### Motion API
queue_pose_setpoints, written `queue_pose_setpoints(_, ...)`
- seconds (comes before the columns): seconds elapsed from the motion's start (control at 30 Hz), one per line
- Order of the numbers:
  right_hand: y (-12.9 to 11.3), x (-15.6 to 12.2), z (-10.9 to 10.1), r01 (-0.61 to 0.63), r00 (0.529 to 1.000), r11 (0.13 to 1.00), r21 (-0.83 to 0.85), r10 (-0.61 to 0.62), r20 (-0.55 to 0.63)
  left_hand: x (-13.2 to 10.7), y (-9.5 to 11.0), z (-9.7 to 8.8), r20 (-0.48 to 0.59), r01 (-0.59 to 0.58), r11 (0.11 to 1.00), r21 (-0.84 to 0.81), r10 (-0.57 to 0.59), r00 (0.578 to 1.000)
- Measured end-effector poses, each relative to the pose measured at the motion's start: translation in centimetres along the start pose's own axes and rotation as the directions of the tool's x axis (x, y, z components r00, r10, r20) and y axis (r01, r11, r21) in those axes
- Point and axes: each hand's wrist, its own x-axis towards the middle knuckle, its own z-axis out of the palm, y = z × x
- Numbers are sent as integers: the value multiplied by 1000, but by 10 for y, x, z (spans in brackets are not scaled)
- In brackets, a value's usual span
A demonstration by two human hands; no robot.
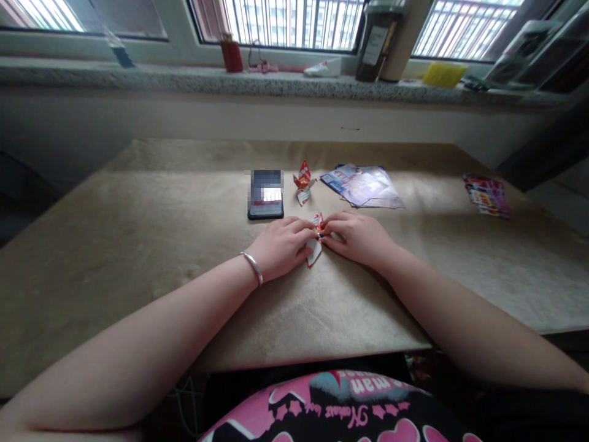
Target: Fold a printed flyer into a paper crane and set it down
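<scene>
A small folded piece of red and white paper [315,247] lies on the tan table [138,245] between my two hands. My left hand [280,247], with a silver bangle on the wrist, rests on the table with its fingers curled and pinching the paper's left side. My right hand [357,236] pinches the paper's top from the right, fingertips pressed together. Both hands meet at the paper. A second folded red and white paper figure [303,182] stands a little farther back, apart from my hands.
A dark phone [265,195] lies flat just behind my left hand. A stack of glossy sheets [363,185] lies back right, and a colourful leaflet [486,195] far right. The windowsill [138,77] holds a red cup [232,55], a dark jar and a yellow item.
</scene>
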Motion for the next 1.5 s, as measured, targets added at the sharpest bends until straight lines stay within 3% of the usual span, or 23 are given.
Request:
queue_pose_setpoints(0.37, 0, 2, 7, -5, 1000, 994, 112, 4, 11, -1, 0, -2, 22, 13, 1000, 26, -13, 1000)
queue_pose_setpoints(0.8, 4, 4, 15, -28, 999, 987, 159, 23, 34, -1, -8, -2, 36, 9, 995, -96, -6, 999)
queue_pose_setpoints(1.07, 9, 4, 14, 89, 996, 956, 279, -79, -45, -1, -13, -1, 29, 16, 994, -105, -13, 1000)
queue_pose_setpoints(1.5, 7, 3, 3, 185, 982, 978, 97, -187, 4, 1, -16, -4, 5, 15, 1000, 1, -15, 1000)
